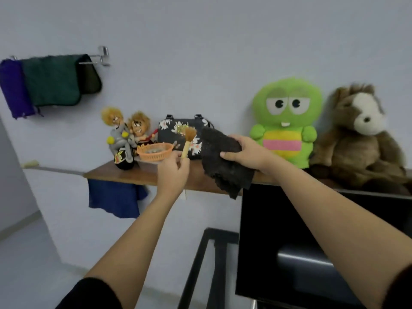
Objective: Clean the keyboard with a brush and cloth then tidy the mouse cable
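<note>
On the shelf (138, 175), the dolls (127, 134) and the orange basket (155, 151) stand close to its front edge, at about 10 o'clock from the left hand (172, 172). A careless swing of that hand as it comes away could well nudge the basket or tip a doll off the edge.

The left fingers (175, 156) are curled in a narrow pinch on the bottom end of the brush (188, 139). The handle rises from them toward 1 o'clock and the bristles stand clear above, in front of the flowered bag (169, 128). Held so low, the brush could pivot or slip out if it bumps anything.

The right fingers (236, 139) close over the top of the dark cloth (223, 161), with the thumb underneath. The bunched part sits at 9 o'clock from the right hand (245, 152), and a loose tail hangs toward 6 o'clock, past the shelf edge. That tail could snag on the top corner of the black screen (289, 219) just below it, or drag across the shelf. A green stuffed toy (286, 121) sits at 2 o'clock from this hand, apart from it.

Both tools are in hand, so cleaning looks ready to begin. The keyboard and the mouse cable are out of view, so I cannot tell where they lie.
</note>
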